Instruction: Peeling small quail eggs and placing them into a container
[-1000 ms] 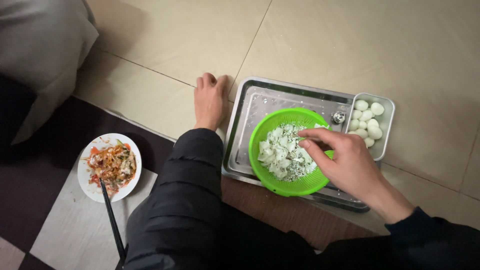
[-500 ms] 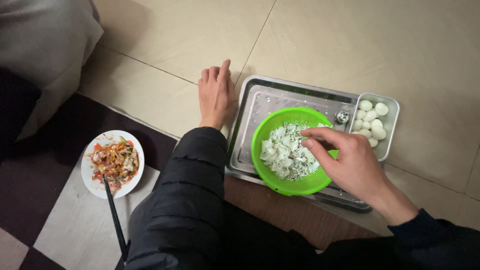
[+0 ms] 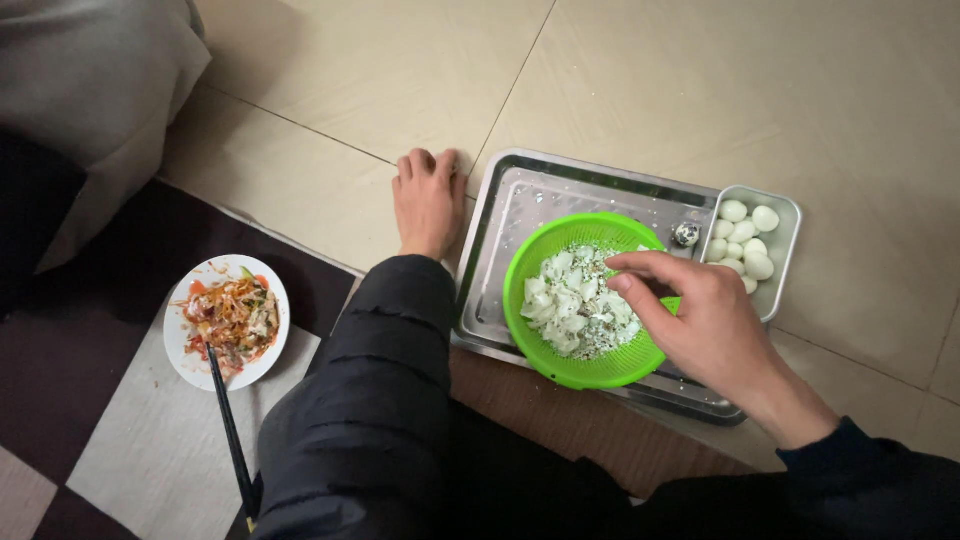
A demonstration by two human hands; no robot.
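Right hand (image 3: 715,320): fingers pinched together in green plastic colander (image 3: 585,300) of eggshell bits; keep grip light. Left hand (image 3: 428,200): flat, spread on tiled floor (image 3: 350,90).

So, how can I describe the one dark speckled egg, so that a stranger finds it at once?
Start at the steel tray on the floor, with the green basket in it. Past the basket's far rim, beside the small steel container of peeled white eggs, lies the speckled egg. It alone has a dark spotted shell.
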